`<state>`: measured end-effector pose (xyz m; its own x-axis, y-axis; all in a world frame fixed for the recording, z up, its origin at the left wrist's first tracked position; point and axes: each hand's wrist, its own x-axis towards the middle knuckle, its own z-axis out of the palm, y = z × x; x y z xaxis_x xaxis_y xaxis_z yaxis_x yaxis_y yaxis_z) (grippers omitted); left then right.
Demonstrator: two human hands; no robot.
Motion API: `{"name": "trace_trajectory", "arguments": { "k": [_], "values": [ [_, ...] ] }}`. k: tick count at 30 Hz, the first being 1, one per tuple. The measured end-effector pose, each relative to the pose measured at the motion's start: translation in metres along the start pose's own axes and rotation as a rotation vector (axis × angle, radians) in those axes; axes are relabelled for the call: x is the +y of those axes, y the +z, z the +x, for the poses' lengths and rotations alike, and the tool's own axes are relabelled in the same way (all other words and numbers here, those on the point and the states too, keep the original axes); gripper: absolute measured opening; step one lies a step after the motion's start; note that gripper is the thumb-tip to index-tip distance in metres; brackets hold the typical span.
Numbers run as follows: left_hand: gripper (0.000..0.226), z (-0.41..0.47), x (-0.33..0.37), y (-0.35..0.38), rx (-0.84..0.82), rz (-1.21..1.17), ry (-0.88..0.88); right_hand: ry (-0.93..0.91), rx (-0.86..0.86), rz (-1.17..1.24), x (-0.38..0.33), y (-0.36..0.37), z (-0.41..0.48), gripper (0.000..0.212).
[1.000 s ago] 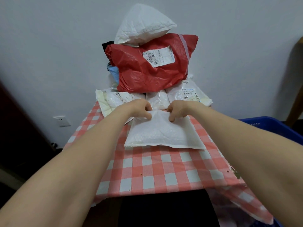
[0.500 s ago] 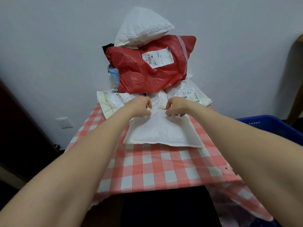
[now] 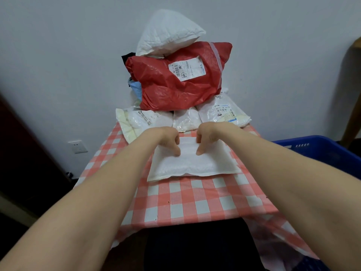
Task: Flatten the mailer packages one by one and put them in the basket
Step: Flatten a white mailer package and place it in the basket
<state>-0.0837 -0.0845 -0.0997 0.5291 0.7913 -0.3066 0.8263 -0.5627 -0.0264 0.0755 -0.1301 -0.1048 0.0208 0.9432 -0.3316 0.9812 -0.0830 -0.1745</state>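
Pinching far edge of white mailer (image 3: 193, 165), left hand (image 3: 168, 138) and right hand (image 3: 208, 136) close together, fingers curled, thumbs on top, mailer lying on checked tablecloth (image 3: 195, 202) beneath both hands, blue basket (image 3: 316, 153) right of right hand, piled packages (image 3: 175, 89) just beyond knuckles.

Matt white padded-plastic mailer (image 3: 193, 163), glossy crinkled red plastic bag (image 3: 175, 85), checked cloth tablecloth (image 3: 195, 202), blue plastic basket (image 3: 320, 151).
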Motion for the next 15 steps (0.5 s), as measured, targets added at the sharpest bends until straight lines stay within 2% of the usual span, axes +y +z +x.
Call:
{"name": "trace_trajectory", "arguments": {
  "k": [3, 8, 10, 12, 13, 15],
  "values": [
    [0.033, 0.001, 0.005, -0.001, 0.031, 0.042, -0.003, -0.016, 0.017, -0.052, -0.005, 0.001, 0.000, 0.053],
    [0.009, -0.002, 0.015, 0.010, 0.106, 0.199, 0.048, -0.046, 0.057, -0.137, -0.006, 0.016, 0.003, 0.027],
    [0.008, -0.002, 0.011, 0.015, 0.111, 0.148, 0.052, -0.046, 0.042, -0.102, 0.000, 0.015, 0.005, 0.024],
    [0.009, -0.004, 0.003, 0.012, 0.071, 0.023, 0.023, -0.048, 0.016, -0.030, 0.004, 0.007, 0.003, 0.026],
    [0.016, -0.004, -0.002, 0.009, 0.045, -0.033, 0.001, -0.048, 0.005, 0.017, 0.005, 0.003, 0.001, 0.032],
    [0.045, -0.004, -0.006, 0.001, -0.018, -0.121, -0.037, -0.048, -0.024, 0.076, 0.004, -0.004, -0.003, 0.056]
  ]
}}
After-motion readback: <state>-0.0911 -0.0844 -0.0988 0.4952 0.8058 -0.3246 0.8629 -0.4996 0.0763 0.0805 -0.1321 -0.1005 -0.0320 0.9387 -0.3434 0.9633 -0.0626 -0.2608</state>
